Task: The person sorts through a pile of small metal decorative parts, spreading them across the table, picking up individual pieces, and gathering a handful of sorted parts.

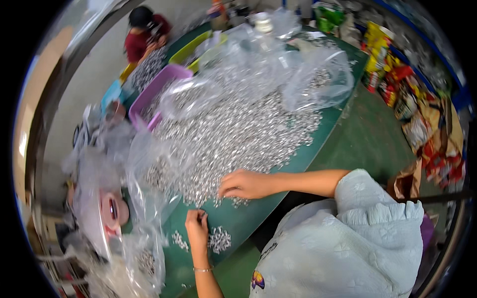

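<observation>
A broad pile of small silvery metal parts [238, 131] covers much of the green tabletop [176, 221]. My right hand [246, 184] rests at the pile's near edge, fingers bent down together among the parts; what they pinch is hidden. To its left and nearer to me, my left hand [197, 223] is closed, thumb and fingers curled together over the table. Whatever it holds is too small to name. A little heap of the parts [219, 240] lies just right of my left wrist, and a smaller cluster [180, 241] lies to its left.
Clear plastic bags [258, 62] drape over the pile's far side, with more bags [144, 184] along the left edge. A purple bin [161, 89] and a yellow-green bin [203, 44] stand beyond. Another person [144, 35] works at far left. Colourful packets [402, 94] lie at right.
</observation>
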{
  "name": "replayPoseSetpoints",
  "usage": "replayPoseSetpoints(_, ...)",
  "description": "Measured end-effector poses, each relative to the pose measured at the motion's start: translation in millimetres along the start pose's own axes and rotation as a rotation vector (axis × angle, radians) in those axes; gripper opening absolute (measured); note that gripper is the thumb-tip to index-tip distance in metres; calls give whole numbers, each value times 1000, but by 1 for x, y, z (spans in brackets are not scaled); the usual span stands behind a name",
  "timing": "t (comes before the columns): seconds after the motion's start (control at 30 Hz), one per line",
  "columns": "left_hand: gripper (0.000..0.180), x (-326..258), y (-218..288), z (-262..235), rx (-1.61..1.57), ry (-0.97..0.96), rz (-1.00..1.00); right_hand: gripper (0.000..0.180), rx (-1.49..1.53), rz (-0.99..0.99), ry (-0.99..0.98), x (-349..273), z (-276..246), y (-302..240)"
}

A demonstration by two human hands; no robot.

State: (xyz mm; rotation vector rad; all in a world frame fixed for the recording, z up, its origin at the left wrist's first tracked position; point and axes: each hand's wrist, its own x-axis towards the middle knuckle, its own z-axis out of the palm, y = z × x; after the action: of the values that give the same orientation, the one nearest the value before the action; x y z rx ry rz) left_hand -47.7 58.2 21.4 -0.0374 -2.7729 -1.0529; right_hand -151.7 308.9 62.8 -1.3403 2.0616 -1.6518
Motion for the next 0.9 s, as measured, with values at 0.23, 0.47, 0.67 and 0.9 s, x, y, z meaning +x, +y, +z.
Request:
replayPoseSetpoints(0.23,9,19,0,21,81,170,52,11,-426,-56,1604,-162,-173,-20)
replayPoseSetpoints(0.47,7,27,11,38,74,277,-61,18,-652,400,1583,-254,-323,108)
replayPoseSetpoints(0.67,9,21,-9,38,-182,329,-80,17,-880,485,1377,-250,-323,120)
replayPoseSetpoints(0.9,43,4,-10,22,220,294,-208,11,-796,-17,1584,-212,-234,36)
